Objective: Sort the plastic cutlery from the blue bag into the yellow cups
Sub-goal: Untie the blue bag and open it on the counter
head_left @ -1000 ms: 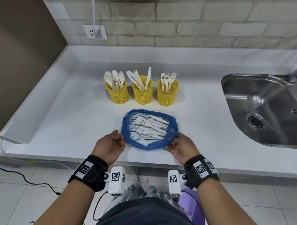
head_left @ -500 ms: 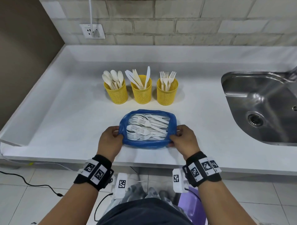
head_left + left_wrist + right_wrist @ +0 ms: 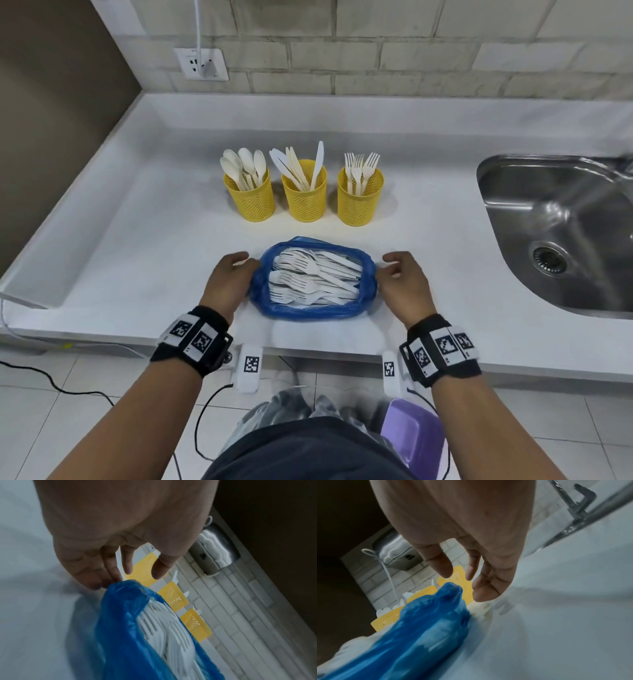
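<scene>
The blue bag [image 3: 310, 311] lies open on the white counter [image 3: 137, 240] near its front edge, with several white plastic forks [image 3: 315, 277] inside. My left hand [image 3: 245, 264] is at the bag's left rim. In the left wrist view its fingertips [image 3: 109, 579] touch the bag [image 3: 123, 622] with relaxed fingers, gripping nothing. My right hand [image 3: 390, 266] is at the right rim, and its fingers [image 3: 486, 591] hang loose just off the bag [image 3: 426, 622]. Behind stand three yellow mesh cups: spoons [image 3: 252, 204], knives [image 3: 305, 204], forks [image 3: 359, 205].
A steel sink [image 3: 561, 233] is sunk into the counter at the right, with its tap [image 3: 578, 500] behind. A wall socket with a cable [image 3: 202, 63] sits at the back left. A purple bin [image 3: 411, 435] stands on the floor below.
My hands slid from the bag's front rim to its left and right sides. They held the rim there and have now loosened off it. The bag's mouth is wider and squarer.
</scene>
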Demonstrator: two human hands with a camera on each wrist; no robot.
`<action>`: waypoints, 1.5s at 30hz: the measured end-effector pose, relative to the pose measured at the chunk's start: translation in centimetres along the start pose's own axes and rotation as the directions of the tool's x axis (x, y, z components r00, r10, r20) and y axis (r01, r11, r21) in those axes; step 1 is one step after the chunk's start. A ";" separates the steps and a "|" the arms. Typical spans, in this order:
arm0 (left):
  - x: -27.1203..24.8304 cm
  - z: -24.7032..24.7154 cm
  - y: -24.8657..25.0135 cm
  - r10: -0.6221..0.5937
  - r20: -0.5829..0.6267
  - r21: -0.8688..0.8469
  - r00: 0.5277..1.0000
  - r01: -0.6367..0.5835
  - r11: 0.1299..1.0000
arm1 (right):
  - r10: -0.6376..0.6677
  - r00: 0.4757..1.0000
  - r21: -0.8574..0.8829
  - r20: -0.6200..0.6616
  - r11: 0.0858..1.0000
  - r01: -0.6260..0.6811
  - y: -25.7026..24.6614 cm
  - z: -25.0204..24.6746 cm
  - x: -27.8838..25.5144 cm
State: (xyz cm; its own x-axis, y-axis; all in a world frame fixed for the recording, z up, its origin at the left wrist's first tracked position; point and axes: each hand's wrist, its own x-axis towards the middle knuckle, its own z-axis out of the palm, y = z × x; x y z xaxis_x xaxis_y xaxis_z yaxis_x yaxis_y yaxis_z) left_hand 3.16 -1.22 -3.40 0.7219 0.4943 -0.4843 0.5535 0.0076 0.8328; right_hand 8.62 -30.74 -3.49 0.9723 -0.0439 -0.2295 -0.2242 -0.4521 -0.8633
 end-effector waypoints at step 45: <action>1.7 2.2 2.9 0.188 0.105 0.323 0.977 -0.212 0.922 | -0.030 0.922 -0.354 0.385 0.918 0.178 -0.5 3.8 -0.8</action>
State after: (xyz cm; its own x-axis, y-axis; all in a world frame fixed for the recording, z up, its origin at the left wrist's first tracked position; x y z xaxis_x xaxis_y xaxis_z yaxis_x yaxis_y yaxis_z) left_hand 6.90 -2.25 -2.41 0.8527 0.3928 -0.3444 0.4913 -0.3788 0.7843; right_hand 7.70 -27.06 -4.62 0.8782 0.3165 -0.3587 -0.0092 -0.7386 -0.6741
